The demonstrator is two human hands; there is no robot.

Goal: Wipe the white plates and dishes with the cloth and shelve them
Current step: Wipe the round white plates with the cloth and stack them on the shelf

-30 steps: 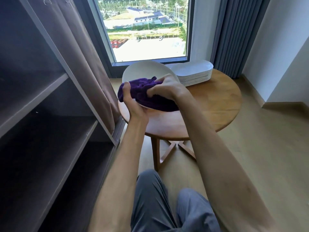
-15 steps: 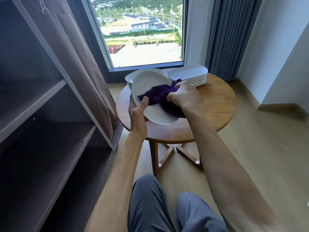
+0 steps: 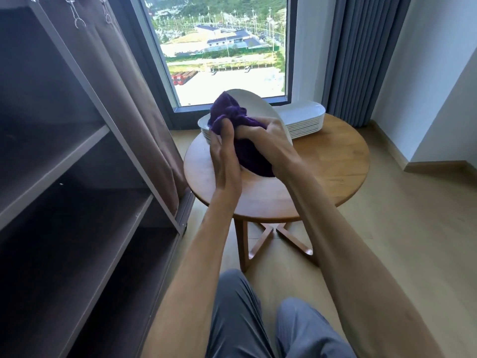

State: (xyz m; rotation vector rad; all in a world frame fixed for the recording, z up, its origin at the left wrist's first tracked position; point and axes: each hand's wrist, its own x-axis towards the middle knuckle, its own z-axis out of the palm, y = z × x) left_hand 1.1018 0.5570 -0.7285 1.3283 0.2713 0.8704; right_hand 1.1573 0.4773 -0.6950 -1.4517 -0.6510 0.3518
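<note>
Plate (image 3: pixel 260 105) was tilted on edge above the table (image 3: pixel 335 161) — left hand (image 3: pixel 223 153) gripping its rim to expose its face. Right hand (image 3: pixel 271 136) bunched the purple cloth (image 3: pixel 232 115) against it — wiping, probably.

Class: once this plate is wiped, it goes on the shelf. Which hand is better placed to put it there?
Probably the left hand: it holds the plate on the shelf unit's side, while the right hand grips the cloth.

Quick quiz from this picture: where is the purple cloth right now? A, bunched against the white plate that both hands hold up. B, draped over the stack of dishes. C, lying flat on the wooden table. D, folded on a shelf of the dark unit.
A: the purple cloth is bunched against the tilted white plate, gripped between the left hand and right hand, above the wooden table.
</note>
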